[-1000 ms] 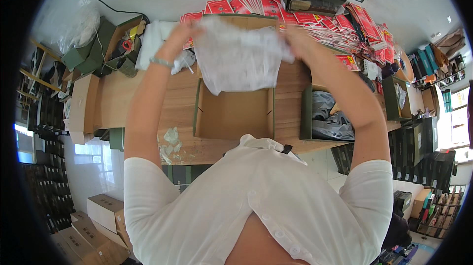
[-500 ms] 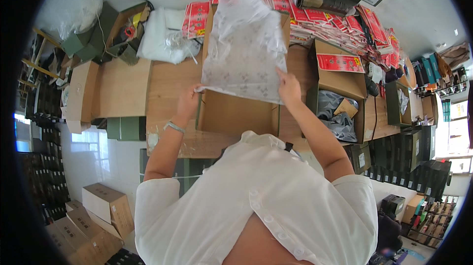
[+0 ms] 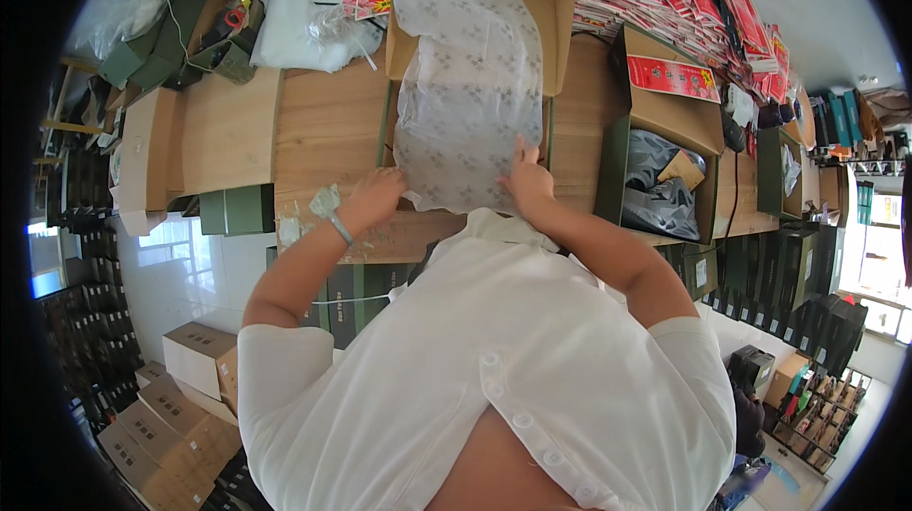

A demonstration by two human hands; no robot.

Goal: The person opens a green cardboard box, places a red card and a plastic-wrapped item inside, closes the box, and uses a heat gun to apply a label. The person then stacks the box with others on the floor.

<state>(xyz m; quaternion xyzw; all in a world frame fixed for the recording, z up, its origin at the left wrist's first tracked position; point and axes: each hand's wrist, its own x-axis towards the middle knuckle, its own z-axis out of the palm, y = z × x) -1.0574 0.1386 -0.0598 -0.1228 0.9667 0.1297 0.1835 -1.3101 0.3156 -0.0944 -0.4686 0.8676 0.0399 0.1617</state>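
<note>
A long sheet of thin white tissue paper (image 3: 465, 84) with a faint grey pattern lies spread over an open cardboard box (image 3: 556, 22) on the wooden table (image 3: 323, 122). The sheet covers the box's inside and hangs over its near edge. My left hand (image 3: 375, 198) grips the sheet's near left corner. My right hand (image 3: 525, 179) presses flat on the near right part of the sheet, fingers apart.
To the right stands another open box (image 3: 665, 112) holding a dark bag (image 3: 655, 179). Red printed cards (image 3: 670, 74) pile up behind it. A white plastic bundle (image 3: 304, 12) lies at the back left. Green boxes (image 3: 237, 210) sit at the table's left edge; brown cartons (image 3: 190, 359) stack on the floor.
The tissue sheet was held up in both hands, then lowered. Now it lies flat over the box, and both hands have come down to its near edge.
</note>
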